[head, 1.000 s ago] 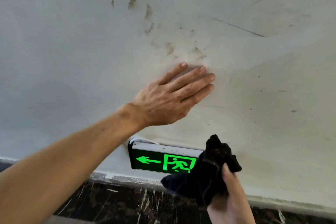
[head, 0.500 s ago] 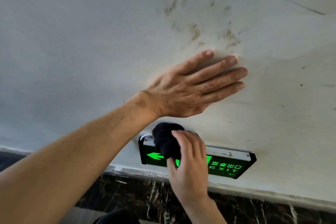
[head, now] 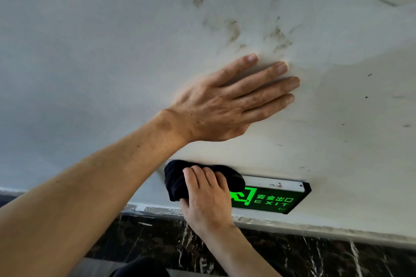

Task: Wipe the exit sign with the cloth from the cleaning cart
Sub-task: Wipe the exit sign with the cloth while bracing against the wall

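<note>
A green lit exit sign (head: 272,199) with a metal frame is mounted low on a white wall. My right hand (head: 206,200) presses a dark bunched cloth (head: 175,177) against the sign's left end and top edge, hiding the arrow and part of the running figure. The word EXIT and the characters stay visible on the right. My left hand (head: 225,105) lies flat on the wall above the sign, fingers spread, holding nothing.
The white wall (head: 90,51) carries brown smudges (head: 234,29) above my left hand and small dark specks to the right. Below the sign runs a dark marbled skirting (head: 315,256) with a chipped paint line along its top.
My right hand has brought the cloth from below the sign's right part up onto its left end. My left hand stays flat on the wall. The view has shifted and come closer.
</note>
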{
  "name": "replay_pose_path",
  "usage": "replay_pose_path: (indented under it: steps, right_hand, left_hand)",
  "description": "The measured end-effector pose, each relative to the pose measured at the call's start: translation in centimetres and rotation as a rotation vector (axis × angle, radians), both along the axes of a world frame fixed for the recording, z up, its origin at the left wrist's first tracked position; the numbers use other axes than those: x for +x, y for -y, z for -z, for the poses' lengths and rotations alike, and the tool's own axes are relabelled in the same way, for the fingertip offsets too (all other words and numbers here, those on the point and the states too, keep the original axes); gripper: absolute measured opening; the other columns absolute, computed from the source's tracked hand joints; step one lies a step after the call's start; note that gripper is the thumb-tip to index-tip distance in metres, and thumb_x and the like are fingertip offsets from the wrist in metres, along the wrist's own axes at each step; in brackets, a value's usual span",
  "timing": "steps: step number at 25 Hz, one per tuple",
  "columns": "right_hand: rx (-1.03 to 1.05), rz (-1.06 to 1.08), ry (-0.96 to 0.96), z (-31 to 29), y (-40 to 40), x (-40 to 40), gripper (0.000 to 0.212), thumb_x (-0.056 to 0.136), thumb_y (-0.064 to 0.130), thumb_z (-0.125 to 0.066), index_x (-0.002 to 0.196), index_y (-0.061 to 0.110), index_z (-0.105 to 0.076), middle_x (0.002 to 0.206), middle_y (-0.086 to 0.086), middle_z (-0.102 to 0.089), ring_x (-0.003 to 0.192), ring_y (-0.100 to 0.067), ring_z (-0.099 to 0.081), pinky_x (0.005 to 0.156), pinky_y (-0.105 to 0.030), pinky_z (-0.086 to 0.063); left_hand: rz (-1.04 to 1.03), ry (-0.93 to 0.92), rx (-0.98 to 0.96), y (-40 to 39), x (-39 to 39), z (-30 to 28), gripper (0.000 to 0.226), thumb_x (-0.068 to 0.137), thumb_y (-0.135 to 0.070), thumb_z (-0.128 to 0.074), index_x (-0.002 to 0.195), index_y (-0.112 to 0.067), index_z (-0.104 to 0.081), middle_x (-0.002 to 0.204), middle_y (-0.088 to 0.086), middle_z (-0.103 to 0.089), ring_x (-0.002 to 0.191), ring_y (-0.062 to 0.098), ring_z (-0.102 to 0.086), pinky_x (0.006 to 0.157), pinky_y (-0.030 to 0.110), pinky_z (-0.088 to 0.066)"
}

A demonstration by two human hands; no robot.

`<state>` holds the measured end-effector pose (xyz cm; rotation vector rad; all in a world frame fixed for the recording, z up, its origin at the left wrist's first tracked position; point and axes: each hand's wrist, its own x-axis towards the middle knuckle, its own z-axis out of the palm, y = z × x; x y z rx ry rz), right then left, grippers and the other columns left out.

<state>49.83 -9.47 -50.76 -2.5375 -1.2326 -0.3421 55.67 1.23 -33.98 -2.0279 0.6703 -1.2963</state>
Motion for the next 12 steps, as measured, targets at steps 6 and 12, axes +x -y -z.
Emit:
replay_pose_path:
  steps: [6, 12]
  right_hand:
    - [-0.047, 0.082, 0.028, -0.6, 3.6, 2.2, 0.067, 0.055, 0.047, -0.078, 0.114, 0.019, -0.061, 0.108, 0.003, -0.07, 0.1, -0.022, -0.064, 0.091, -0.045, -0.051]
    - [-0.069, 0.152, 0.037, -0.6, 8.6, 4.6, 0.061, 0.058, 0.046, -0.071, 0.113, 0.02, -0.063, 0.109, 0.004, -0.07, 0.101, -0.024, -0.063, 0.091, -0.047, -0.05]
  left_hand:
    - [0.005, -0.008, 0.012, 0.0, -0.1, -0.1, 0.058, 0.091, -0.019, -0.057, 0.147, -0.013, -0.05, 0.152, 0.005, -0.05, 0.14, 0.026, -0.046, 0.118, 0.047, -0.023]
    - [-0.023, 0.002, 0.026, -0.2, 0.0, 0.0, 0.058, 0.092, -0.021, -0.057, 0.149, -0.013, -0.047, 0.154, 0.005, -0.046, 0.142, 0.026, -0.038, 0.121, 0.048, -0.018]
